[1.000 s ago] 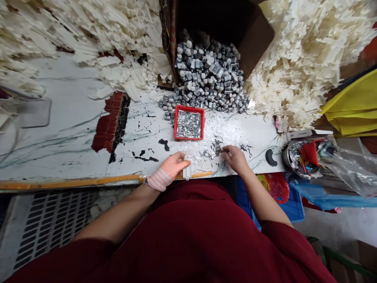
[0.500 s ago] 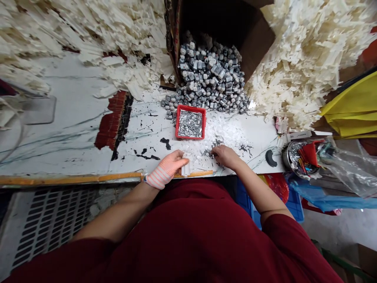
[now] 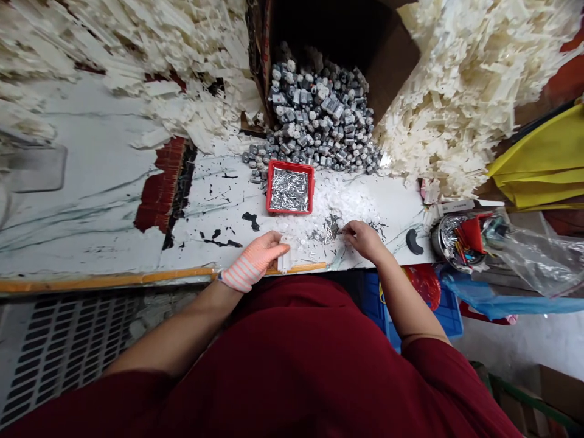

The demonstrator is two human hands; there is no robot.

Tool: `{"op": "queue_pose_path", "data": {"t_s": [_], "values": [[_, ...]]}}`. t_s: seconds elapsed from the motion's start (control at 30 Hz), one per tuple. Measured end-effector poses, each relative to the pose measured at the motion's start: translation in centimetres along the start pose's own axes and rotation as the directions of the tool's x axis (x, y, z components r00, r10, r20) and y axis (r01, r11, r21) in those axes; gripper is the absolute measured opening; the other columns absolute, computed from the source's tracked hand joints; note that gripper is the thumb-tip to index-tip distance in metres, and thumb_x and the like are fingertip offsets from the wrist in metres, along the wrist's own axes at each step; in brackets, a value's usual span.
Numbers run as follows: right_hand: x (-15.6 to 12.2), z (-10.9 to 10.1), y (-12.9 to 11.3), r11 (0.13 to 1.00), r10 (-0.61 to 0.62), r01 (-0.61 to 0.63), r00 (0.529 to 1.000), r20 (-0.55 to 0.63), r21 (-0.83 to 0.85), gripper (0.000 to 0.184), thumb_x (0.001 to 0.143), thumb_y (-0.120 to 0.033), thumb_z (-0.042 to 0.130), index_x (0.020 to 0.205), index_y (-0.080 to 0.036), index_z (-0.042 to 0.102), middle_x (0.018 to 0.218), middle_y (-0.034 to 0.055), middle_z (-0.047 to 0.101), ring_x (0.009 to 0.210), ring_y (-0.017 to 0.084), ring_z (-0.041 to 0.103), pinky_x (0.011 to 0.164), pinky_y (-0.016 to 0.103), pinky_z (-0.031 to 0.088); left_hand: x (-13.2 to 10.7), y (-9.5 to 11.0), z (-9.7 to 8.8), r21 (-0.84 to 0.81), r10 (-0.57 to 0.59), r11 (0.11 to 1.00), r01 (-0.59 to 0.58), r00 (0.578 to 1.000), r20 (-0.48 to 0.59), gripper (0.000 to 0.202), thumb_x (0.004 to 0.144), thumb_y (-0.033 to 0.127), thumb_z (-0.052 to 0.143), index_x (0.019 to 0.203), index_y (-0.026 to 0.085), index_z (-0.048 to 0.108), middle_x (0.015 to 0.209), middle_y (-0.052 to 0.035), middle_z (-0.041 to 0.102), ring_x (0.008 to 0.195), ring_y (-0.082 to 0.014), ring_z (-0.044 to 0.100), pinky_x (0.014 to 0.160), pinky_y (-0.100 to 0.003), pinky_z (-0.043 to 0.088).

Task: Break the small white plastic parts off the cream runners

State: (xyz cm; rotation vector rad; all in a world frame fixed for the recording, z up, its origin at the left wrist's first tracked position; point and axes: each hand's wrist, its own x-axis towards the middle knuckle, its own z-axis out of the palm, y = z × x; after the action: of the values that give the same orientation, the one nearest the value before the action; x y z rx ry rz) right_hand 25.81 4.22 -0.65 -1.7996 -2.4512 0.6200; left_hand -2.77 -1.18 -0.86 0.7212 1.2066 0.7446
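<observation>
My left hand (image 3: 255,258), in an orange-and-white striped glove, pinches a white plastic part (image 3: 283,261) at the table's front edge. Bare and with curled fingers, my right hand (image 3: 364,240) rests low over the tabletop to the right; whatever its fingertips hold, if anything, is too small to make out. Small shiny metal pins (image 3: 328,233) lie just left of those fingertips. Around and behind them spread small translucent white pieces (image 3: 344,198). A red tray (image 3: 290,212) filled with similar metal pins stands beyond my left hand.
Behind the tray, a heap of small grey motors (image 3: 319,121) spills from a cardboard box (image 3: 395,58). Cream plastic parts pile up at left (image 3: 182,36) and right (image 3: 438,115). A metal bowl (image 3: 438,240) of odds and ends and a black curved piece (image 3: 414,242) are at right.
My right hand has shifted slightly right, away from the metal pins, which now show more fully. My left hand still holds the white part. The whole view has drifted a little.
</observation>
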Motion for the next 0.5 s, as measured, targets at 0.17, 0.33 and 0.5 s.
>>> {"op": "queue_pose_path", "data": {"t_s": [0.17, 0.33, 0.5], "values": [[-0.6, -0.5, -0.4, 0.997, 0.025, -0.022, 0.999, 0.045, -0.076, 0.018, 0.08, -0.016, 0.058, 0.096, -0.02, 0.065, 0.088, 0.0051, 0.066, 0.085, 0.019, 0.056, 0.071, 0.026, 0.039, 0.5, -1.0, -0.5, -0.035, 0.014, 0.999, -0.014, 1.0, 0.009, 0.032, 0.067, 0.035, 0.068, 0.086, 0.018, 0.048, 0.055, 0.0087, 0.042, 0.046, -0.0076, 0.042, 0.042, -0.018, 0.033], [-0.8, 0.3, -1.0, 0.994, -0.015, 0.019, 0.999, 0.038, -0.104, 0.015, 0.083, -0.018, 0.055, 0.095, -0.02, 0.064, 0.085, 0.005, 0.066, 0.086, 0.019, 0.056, 0.07, 0.026, 0.04, 0.3, -0.9, -0.4, -0.068, 0.019, 0.998, -0.019, 1.0, 0.0, 0.033, 0.066, 0.033, 0.069, 0.089, 0.017, 0.05, 0.058, 0.0072, 0.046, 0.049, -0.0088, 0.046, 0.046, -0.02, 0.039], [-2.5, 2.7, -2.1, 0.95, -0.305, 0.306, 0.952, 0.025, -0.065, 0.016, 0.085, -0.014, 0.049, 0.093, -0.018, 0.063, 0.099, 0.007, 0.068, 0.093, 0.02, 0.053, 0.081, 0.03, 0.043, 0.0, -0.7, -0.5, -0.07, 0.026, 0.997, -0.027, 1.0, -0.017, 0.032, 0.065, 0.032, 0.069, 0.086, 0.017, 0.05, 0.056, 0.0078, 0.044, 0.049, -0.0087, 0.045, 0.045, -0.019, 0.036]]}}
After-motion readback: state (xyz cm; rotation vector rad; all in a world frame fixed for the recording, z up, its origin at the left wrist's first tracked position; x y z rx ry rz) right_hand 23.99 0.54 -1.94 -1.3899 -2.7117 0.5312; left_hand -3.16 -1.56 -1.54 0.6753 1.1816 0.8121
